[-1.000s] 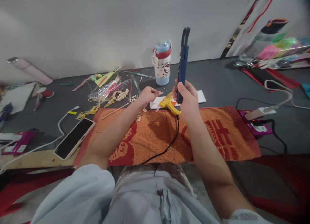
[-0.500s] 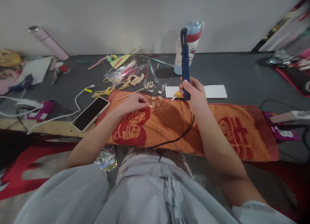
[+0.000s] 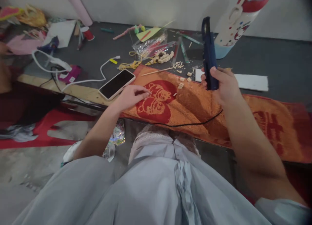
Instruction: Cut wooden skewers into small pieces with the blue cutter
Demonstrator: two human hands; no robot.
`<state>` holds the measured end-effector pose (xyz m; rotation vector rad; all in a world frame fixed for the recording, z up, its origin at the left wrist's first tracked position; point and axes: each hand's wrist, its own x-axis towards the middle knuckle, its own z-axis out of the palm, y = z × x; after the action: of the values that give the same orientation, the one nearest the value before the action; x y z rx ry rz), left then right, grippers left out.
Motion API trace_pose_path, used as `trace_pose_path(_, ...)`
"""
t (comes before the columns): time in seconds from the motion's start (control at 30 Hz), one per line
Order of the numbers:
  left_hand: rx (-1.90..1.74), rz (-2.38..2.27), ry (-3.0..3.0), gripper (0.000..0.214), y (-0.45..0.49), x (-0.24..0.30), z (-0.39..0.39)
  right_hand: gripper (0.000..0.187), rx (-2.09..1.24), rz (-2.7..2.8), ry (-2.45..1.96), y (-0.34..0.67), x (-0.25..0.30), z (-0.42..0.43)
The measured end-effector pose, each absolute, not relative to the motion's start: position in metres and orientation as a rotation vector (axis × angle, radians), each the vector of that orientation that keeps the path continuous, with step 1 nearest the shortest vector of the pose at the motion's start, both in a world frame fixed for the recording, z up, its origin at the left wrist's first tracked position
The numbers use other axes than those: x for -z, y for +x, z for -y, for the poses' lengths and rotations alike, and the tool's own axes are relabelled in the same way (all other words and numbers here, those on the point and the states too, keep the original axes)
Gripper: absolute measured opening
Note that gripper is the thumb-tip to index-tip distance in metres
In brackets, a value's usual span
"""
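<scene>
My right hand (image 3: 225, 83) grips a dark blue glue gun (image 3: 209, 56) by its handle, held upright over the far edge of an orange and red towel (image 3: 195, 103). The nozzle is hidden behind my hand, and a black cord hangs below it. My left hand (image 3: 133, 96) hovers over the towel's left part, beside a phone (image 3: 117, 84). Its thumb and forefinger are brought together; anything between them is too small to make out. Small wooden pieces (image 3: 180, 85) lie on the towel between my hands, with a thin wooden stick (image 3: 157, 71) at the towel's edge.
Behind the towel lie a beaded wooden piece (image 3: 165, 57), yellow cord (image 3: 130, 65) and plastic packets (image 3: 151, 46). A white strip (image 3: 253, 82) and a tall bottle (image 3: 231, 33) stand to the right. A purple power strip (image 3: 70, 74) with white cables sits left. Another person's arm (image 3: 5, 79) shows far left.
The view has turned left and closer to the table. My left hand has drawn back from the small wooden pieces toward the phone. The glue gun stays in my right hand, its nozzle now out of sight.
</scene>
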<state>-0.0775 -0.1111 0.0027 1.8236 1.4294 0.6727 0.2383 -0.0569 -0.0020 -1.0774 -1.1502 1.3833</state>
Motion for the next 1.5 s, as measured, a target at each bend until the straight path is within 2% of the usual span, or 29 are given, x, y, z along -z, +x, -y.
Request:
trace_pose_path(0.17,-0.628,-1.249,1.404,0.032,-0.139,0.012,0.174,0.037,-1.428,1.166,-1.089,0.226,0.008,0.08)
trace_pose_path(0.27,-0.458,-1.17,1.308,0.033,-0.161,0.045,0.199,0.032,-1.439,1.197,-1.089,0.219,0.009,0.096)
trace_pose_path(0.43,-0.443,-1.167,1.209,0.035,-0.172,0.098,0.214,0.025,-1.414,1.239,-1.071,0.206,0.005,0.124)
trace_pose_path(0.57,-0.514,-1.213,1.197,0.034,-0.175,0.113,0.22,0.017,-1.377,1.216,-1.179,0.197,0.003,0.14)
trace_pose_path(0.97,-0.874,-1.341,1.043,0.031,-0.237,0.152,0.276,0.024,-1.335,1.275,-1.214,0.165,-0.013,0.193)
trace_pose_path(1.27,-1.032,-1.364,0.895,0.033,-0.268,0.198,0.316,0.033,-1.285,1.516,-1.251,0.131,-0.026,0.219)
trace_pose_path(1.5,-1.038,-1.441,0.807,0.031,-0.269,0.214,0.328,0.03,-1.333,1.515,-1.198,0.128,-0.025,0.218)
